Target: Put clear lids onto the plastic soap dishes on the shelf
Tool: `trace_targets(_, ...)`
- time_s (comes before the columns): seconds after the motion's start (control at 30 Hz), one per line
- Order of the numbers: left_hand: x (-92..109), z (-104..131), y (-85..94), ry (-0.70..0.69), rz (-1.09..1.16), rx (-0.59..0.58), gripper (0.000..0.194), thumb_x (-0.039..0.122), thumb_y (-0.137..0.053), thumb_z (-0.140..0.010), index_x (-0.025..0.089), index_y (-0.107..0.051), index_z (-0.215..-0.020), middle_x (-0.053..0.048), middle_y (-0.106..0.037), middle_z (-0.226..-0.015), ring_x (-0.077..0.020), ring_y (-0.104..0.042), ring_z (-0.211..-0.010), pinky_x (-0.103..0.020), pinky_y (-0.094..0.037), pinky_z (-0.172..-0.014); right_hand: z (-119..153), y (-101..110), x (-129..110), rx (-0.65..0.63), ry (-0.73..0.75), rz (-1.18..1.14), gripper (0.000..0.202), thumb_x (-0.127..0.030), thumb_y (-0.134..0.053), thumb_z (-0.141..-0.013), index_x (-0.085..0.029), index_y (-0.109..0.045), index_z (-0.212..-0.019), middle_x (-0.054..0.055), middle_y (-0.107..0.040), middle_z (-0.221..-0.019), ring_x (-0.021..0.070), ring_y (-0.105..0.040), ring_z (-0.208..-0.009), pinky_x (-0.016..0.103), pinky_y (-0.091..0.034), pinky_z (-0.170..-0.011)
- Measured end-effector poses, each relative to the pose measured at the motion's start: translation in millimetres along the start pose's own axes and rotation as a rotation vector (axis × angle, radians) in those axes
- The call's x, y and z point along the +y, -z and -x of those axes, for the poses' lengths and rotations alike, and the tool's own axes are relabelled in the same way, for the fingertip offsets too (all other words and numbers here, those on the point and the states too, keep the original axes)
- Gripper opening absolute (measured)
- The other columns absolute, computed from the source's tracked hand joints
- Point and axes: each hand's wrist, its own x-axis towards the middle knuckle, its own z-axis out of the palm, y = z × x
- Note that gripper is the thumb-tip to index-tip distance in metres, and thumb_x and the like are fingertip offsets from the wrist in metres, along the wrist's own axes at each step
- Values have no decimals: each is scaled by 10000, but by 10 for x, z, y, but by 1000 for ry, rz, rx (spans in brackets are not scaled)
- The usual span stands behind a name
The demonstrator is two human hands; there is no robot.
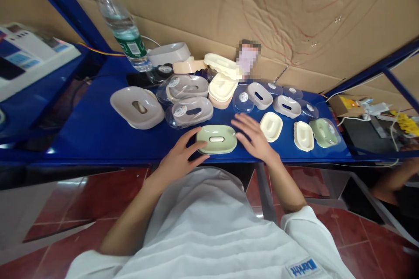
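A green oval dish (216,133) with a pale insert in its central slot lies near the front edge of the blue table. My left hand (178,157) is at the dish's left end, fingers spread, a fingertip over its rim. At the right end my right hand (253,136) hovers or rests close by with fingers apart; whether it touches the dish is hard to tell. Right of that hand sits a cream insert (271,127). Behind the dish are a grey dish under a clear cover (193,112) and cream pieces (222,87) on a beige one.
A water bottle (127,37) stands at the back left, near a large grey dish (137,107). Small grey dishes (287,106), another cream insert (303,136) and a green dish with a clear cover (325,132) lie to the right. Another person's arm (397,172) shows at far right.
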Motion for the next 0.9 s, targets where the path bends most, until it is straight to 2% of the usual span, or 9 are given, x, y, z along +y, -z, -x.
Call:
trace_targets(0.1,10,-2,7,7,-7,2,273,378,-692,-1037,236,-707,-1269,-151,-471,-1660,-315,-538,-1516,-496,-501,-1250,-224,-21,164,41,-197,295,591,-456,-467,-1142,-190,-451,-1670,155,-447,-1713,380,-335,-1624,638,-283,-1325)
trace_targets(0.17,19,-1,24,9,-1,3,262,367,-689,-1038,237,-709,-1265,-147,-477,-1657,-309,-544,-1512,-483,-510,-1242,-282,-79,202,18,-250,401,640,-494,-496,-1128,-145,-448,-1663,200,-532,-1623,411,-417,-1549,655,-281,-1306)
trace_targets(0.3,44,-5,66,11,19,8,232,365,-692,-1032,240,-721,-1225,-133,-515,-1632,-295,-574,-1485,-452,-527,-1226,-136,-219,102,94,-341,452,669,-633,-561,-1074,-160,-574,-1547,201,-663,-1323,396,-586,-1297,623,-419,-1200)
trace_targets(0.4,54,-19,83,8,29,4,217,377,-703,-1024,241,-721,-1192,-120,-528,-1629,-287,-585,-1474,-445,-517,-1236,49,-279,8,154,-375,417,606,-618,-579,-1070,-169,-636,-1473,206,-648,-1296,406,-592,-1282,599,-506,-1107)
trace_targets(0.5,44,-28,80,32,41,-4,301,397,-708,-1022,250,-684,-1283,-115,-541,-1623,-273,-598,-1460,-435,-518,-1233,168,-248,-63,241,-319,231,464,-491,-573,-1103,-187,-667,-1441,190,-651,-1323,370,-614,-1319,566,-534,-1118)
trace_targets(0.63,18,-17,56,118,103,-12,634,469,-729,-1006,274,-491,-1561,-119,-540,-1635,-270,-570,-1490,-443,-507,-1240,219,-146,-240,382,-182,-85,368,-366,-613,-1094,-268,-669,-1444,127,-670,-1349,287,-667,-1298,485,-567,-1133)
trace_targets(0.7,8,-6,43,173,130,-22,758,516,-747,-987,285,-414,-1628,-118,-535,-1646,-281,-561,-1501,-461,-483,-1259,210,-142,-355,325,-19,-139,399,-355,-645,-1079,-287,-652,-1472,116,-677,-1355,279,-671,-1306,507,-538,-1183)
trace_targets(0.8,-1,7,30,240,160,-36,851,565,-762,-964,307,-358,-1667,-112,-531,-1652,-295,-581,-1482,-480,-474,-1262,169,-203,-473,146,226,-104,410,-381,-679,-1073,-275,-660,-1469,104,-703,-1350,260,-671,-1320,555,-411,-1298)
trace_targets(0.9,-8,11,33,228,175,-22,864,553,-775,-957,331,-351,-1676,-109,-526,-1649,-300,-585,-1473,-479,-488,-1248,128,-262,-490,16,261,-14,376,-366,-635,-1102,-295,-665,-1470,77,-709,-1409,258,-618,-1409,639,-203,-1372)
